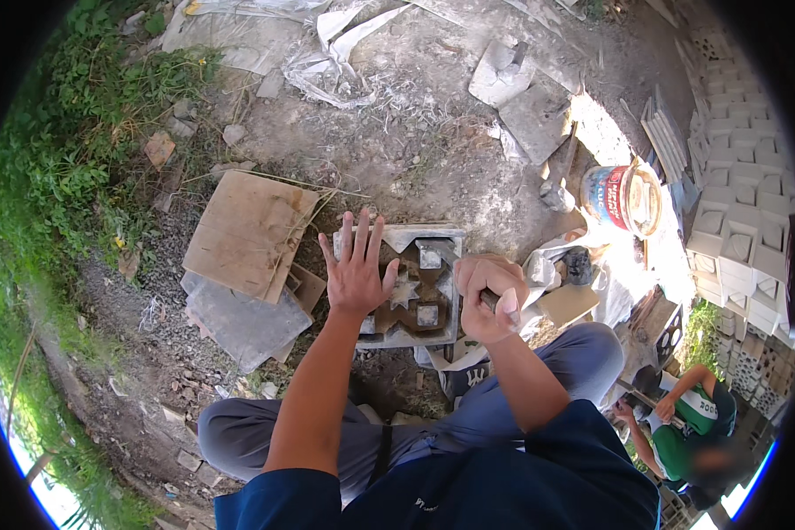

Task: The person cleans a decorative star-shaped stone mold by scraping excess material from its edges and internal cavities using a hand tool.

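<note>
A square grey block mould (405, 339) lies on the ground between my knees, with raised star-shaped and square pieces inside and brownish hollows around them. Over its left side my left hand (356, 276) is spread flat, fingers apart and pointing away from me; whether the palm touches the mould I cannot tell. My right hand (492, 296) is closed around the handle of what looks like a small trowel (442, 248). The trowel's grey blade reaches over the mould's upper right part, and most of its handle is hidden in my fist.
Stacked boards (249, 234) lie to the left. A paint bucket (623, 201) stands at right, near white sheeting (609, 296). Flat slabs (536, 119) lie farther off. Pale blocks (742, 212) are stacked along the right. A person in green (693, 420) works at lower right. Plants border the left.
</note>
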Tool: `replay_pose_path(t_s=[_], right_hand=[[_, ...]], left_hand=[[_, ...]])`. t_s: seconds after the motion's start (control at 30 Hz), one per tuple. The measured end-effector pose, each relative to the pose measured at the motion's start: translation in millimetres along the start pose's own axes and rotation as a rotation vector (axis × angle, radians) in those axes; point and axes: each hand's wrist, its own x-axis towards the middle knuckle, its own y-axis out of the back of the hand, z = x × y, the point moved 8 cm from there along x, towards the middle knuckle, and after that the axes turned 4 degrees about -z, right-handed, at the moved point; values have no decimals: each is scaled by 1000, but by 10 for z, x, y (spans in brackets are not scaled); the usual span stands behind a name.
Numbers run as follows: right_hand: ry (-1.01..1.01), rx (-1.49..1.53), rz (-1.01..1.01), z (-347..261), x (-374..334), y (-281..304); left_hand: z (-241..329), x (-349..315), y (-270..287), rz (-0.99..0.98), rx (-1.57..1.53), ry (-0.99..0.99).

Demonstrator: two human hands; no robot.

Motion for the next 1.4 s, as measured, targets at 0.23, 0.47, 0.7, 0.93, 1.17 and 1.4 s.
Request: replay_pose_path(t_s=[0.23,0.47,0.7,0.93,1.17,1.4], right_hand=[[11,7,27,86,-88,90],[-55,83,13,180,62,88],[-91,63,-18,106,29,9],[-171,195,14,95,86,71],[-143,135,43,177,109,29],[-183,194,-44,3,158,19]], left_hand=[[23,-9,44,2,-61,4],[-37,42,27,12,-82,23],[-48,-28,16,-18,-101,35],[-46,-44,59,4,-106,31],[-42,9,88,51,-109,23],[-33,-6,70,20,-107,29]])
